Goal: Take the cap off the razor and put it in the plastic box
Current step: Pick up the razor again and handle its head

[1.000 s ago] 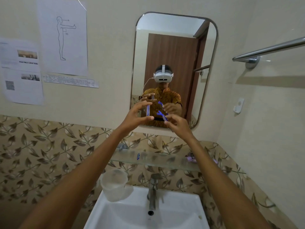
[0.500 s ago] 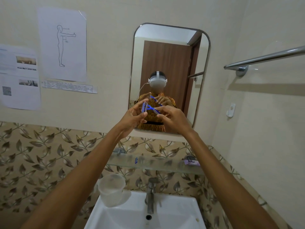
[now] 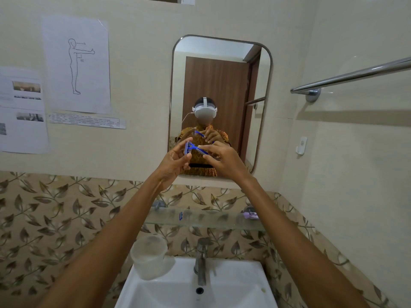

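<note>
I hold a blue razor (image 3: 195,149) up in front of the mirror with both arms stretched out. My right hand (image 3: 224,160) pinches its handle. My left hand (image 3: 175,160) has thumb and fingers on the razor's head, where the cap sits; the cap itself is mostly hidden by my fingers. The clear plastic box (image 3: 148,256) stands open on the sink's back left corner, far below both hands.
A white sink (image 3: 240,290) with a metal tap (image 3: 201,263) lies below. A glass shelf (image 3: 200,218) carries a small blue item (image 3: 181,215) and a purple item (image 3: 251,215). A mirror (image 3: 222,85) and a towel rail (image 3: 351,76) hang on the walls.
My hands came together: the right hand brought the razor's head to the left hand's fingers. Both hands sit lower in the view as my head tilted up.
</note>
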`<state>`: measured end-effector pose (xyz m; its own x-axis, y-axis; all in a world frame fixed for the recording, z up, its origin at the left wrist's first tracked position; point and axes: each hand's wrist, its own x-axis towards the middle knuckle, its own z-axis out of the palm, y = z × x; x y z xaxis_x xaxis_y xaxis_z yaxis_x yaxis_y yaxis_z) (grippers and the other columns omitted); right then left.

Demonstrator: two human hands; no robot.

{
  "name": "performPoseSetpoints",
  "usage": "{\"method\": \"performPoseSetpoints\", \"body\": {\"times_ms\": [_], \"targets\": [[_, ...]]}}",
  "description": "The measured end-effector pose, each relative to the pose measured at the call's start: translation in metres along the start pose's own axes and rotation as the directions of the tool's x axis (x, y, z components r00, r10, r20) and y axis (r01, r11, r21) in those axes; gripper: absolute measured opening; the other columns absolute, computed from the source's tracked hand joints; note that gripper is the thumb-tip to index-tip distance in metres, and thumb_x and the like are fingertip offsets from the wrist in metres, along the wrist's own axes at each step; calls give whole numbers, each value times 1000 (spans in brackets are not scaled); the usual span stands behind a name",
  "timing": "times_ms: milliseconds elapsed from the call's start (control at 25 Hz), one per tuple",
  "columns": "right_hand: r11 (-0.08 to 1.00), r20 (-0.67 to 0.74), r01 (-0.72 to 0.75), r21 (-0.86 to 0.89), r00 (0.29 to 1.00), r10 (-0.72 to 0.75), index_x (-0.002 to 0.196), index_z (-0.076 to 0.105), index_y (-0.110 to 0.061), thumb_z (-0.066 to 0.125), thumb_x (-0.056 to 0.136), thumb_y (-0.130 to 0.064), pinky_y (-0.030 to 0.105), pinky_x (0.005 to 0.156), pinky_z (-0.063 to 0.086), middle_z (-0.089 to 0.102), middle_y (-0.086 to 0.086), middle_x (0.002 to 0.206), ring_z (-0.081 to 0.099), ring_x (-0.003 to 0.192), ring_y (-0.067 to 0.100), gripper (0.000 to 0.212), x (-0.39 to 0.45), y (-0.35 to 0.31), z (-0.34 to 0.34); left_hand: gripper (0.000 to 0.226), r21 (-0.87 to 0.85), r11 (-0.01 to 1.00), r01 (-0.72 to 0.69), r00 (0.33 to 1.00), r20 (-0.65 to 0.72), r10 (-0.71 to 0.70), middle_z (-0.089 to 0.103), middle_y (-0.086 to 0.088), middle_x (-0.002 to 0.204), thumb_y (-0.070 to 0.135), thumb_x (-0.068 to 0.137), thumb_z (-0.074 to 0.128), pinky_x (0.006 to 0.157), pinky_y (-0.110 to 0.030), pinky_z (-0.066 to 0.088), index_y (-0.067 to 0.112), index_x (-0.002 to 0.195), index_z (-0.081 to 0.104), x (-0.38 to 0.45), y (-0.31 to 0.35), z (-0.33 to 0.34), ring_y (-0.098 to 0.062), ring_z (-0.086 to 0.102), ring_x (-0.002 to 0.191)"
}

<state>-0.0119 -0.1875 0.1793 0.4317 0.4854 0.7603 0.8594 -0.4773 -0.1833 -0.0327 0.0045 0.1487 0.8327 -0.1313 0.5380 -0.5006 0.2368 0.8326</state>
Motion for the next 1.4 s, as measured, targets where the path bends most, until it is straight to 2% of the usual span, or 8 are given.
{"method": "performPoseSetpoints", "body": {"times_ms": [360,480,600,680,840,960,1160,1400], "targets": [[999,42,-41,24,998,40,121,60,-18,60,89,-17,40,67,54,59,4,89,56,71,16,32,-23,-6,22,48,-51,997,62,997,-38,-64,56,1,96,18,77,63,59,-20,48,33,122,52,-15,-23,-7,-8,46,64],[998,40,-43,48,998,41,121,60,-17,59,89,-16,34,67,52,58,5,89,53,70,12,32,-24,-7,26,50,-65,996,60,998,-30,-62,56,1,101,20,75,65,58,-19,49,34,122,53,-15,-23,-9,-10,45,67],[996,28,-40,84,999,38,121,59,-17,57,90,-16,16,66,45,53,-2,87,50,72,7,31,-27,-7,31,47,-96,994,61,998,-9,-62,56,1,105,19,77,65,56,-17,49,34,120,55,-15,-26,-10,-10,46,67],[992,17,-46,118,999,44,121,58,-15,55,91,-15,11,68,42,53,-1,90,51,76,6,30,-27,-6,33,46,-114,992,62,998,7,-61,56,2,104,18,78,65,55,-17,49,34,119,55,-14,-28,-12,-8,47,64],[982,13,-79,170,997,78,121,58,-15,54,92,-13,14,72,42,55,6,94,55,81,12,30,-26,-5,36,50,-117,991,71,997,44,-67,59,5,94,17,76,66,53,-17,48,37,121,54,-12,-28,-17,-5,49,59],[983,11,-77,168,997,76,120,59,-16,54,91,-13,15,71,42,55,4,92,54,79,11,29,-26,-5,37,52,-99,992,72,996,63,-66,52,2,100,19,74,69,53,-17,48,38,121,54,-11,-30,-18,-5,48,59],[987,15,-69,148,998,68,120,60,-16,55,91,-13,28,74,48,57,8,94,57,82,16,29,-28,-5,36,54,-94,992,85,994,77,-77,49,-2,98,20,73,70,52,-17,47,39,121,53,-13,-32,-20,-5,48,58],[983,33,-67,169,997,63,117,63,-14,61,87,-13,14,67,41,51,-6,84,49,71,2,30,-28,3,36,50,-68,993,99,991,94,-92,50,-2,94,12,78,64,53,-17,48,39,120,54,-15,-33,-21,-5,49,58]]}}
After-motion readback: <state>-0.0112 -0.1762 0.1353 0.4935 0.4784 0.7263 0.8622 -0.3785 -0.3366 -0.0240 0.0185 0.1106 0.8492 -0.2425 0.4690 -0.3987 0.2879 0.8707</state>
